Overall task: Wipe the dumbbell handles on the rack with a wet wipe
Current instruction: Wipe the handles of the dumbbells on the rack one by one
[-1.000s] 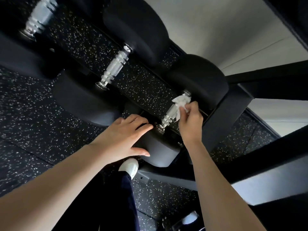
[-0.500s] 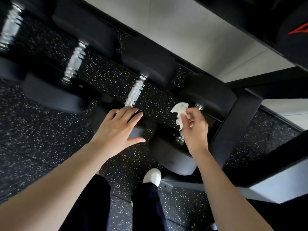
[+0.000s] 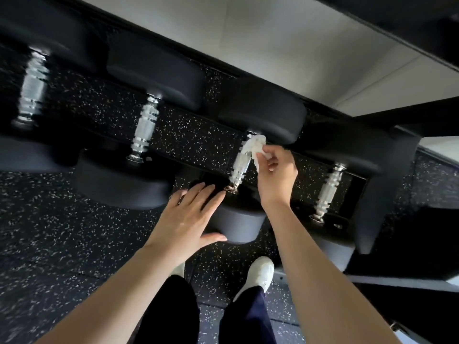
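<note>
Now | right hand (image 3: 275, 175) pinches wipe (image 3: 254, 145) on handle (image 3: 239, 167) | left hand (image 3: 188, 214) flat on weight (image 3: 238, 224)

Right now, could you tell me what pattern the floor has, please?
Black rubber floor flecked with white speckles; head view shows it best.

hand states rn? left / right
Left hand: open, fingers straight, resting on the dumbbell head.
Right hand: pinching the wet wipe against the dumbbell handle.
</note>
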Motion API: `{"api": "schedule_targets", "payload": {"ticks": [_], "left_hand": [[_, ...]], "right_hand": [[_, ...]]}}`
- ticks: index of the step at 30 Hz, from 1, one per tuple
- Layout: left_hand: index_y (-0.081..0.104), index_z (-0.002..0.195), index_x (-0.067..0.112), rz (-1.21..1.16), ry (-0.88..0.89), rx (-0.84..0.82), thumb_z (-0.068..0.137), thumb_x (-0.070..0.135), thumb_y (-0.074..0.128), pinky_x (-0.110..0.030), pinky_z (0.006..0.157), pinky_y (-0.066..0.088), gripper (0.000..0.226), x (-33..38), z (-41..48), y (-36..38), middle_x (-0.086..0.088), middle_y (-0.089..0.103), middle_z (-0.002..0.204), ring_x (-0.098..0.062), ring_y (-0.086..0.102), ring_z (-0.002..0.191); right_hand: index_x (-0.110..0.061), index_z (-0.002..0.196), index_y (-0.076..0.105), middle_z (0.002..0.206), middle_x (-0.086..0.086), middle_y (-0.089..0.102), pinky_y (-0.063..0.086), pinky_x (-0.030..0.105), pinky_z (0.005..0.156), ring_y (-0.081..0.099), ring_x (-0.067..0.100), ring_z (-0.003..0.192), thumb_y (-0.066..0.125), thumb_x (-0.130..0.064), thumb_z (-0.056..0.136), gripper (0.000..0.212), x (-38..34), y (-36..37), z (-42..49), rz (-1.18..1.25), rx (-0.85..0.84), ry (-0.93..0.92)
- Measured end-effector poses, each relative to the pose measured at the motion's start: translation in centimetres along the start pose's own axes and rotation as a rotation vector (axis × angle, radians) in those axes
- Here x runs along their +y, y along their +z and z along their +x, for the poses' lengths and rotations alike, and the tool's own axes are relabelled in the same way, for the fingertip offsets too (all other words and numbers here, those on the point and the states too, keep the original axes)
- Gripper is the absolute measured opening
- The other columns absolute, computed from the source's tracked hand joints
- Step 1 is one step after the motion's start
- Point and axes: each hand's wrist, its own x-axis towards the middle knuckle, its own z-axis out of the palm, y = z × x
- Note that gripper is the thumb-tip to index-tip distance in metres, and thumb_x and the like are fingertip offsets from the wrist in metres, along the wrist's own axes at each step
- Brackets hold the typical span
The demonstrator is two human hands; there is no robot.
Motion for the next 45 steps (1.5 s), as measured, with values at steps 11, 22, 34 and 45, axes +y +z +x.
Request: {"api": "schedule_targets", "payload": {"ticks": [11, 22, 34, 45], "left_hand": [[0.05, 0.135, 0.014, -0.084, 0.021, 0.071, 0.081, 0.071, 0.033, -0.042, 0.081, 0.052, 0.081, -0.5, 0.1, 1.3, -0.006, 0.055, 0.131, -0.026, 0.05, 0.126], [0.048, 0.136, 0.017, -0.113, 0.028, 0.076, 0.078, 0.073, 0.034, -0.045, 0.081, 0.049, 0.082, -0.8, 0.3, 1.6, -0.005, 0.054, 0.131, -0.026, 0.046, 0.124], [0.045, 0.136, 0.016, -0.131, 0.023, 0.102, 0.078, 0.073, 0.035, -0.045, 0.081, 0.05, 0.082, -0.7, 0.1, 1.8, -0.006, 0.054, 0.132, -0.027, 0.046, 0.125], [0.047, 0.136, 0.014, -0.108, 0.015, 0.115, 0.078, 0.072, 0.037, -0.046, 0.088, 0.047, 0.082, -0.5, 0.0, 1.9, -0.008, 0.053, 0.133, -0.029, 0.047, 0.126]], "right_hand": [[-0.011, 0.09, 0.071, 0.087, -0.003, 0.053, 0.04, 0.007, 0.062, 0.053, 0.01, 0.068, 0.066, -0.005, 0.082, 0.011, -1.0, 5.3, 1.7, 0.231, 0.352, 0.276], [-0.012, 0.088, 0.072, 0.086, 0.005, 0.068, 0.044, 0.007, 0.062, 0.054, 0.001, 0.062, 0.072, -0.011, 0.079, 0.009, 0.3, 3.2, 3.0, 0.14, 0.099, 0.224], [-0.016, 0.079, 0.068, 0.084, 0.007, 0.067, 0.044, 0.011, 0.063, 0.055, 0.008, 0.066, 0.071, -0.006, 0.078, 0.01, 1.0, 1.5, 2.8, 0.06, -0.13, 0.123], [-0.013, 0.078, 0.07, 0.082, -0.001, 0.062, 0.042, 0.011, 0.062, 0.05, 0.002, 0.066, 0.075, -0.007, 0.075, 0.008, 1.8, 0.5, -1.1, -0.007, -0.373, 0.09]]}}
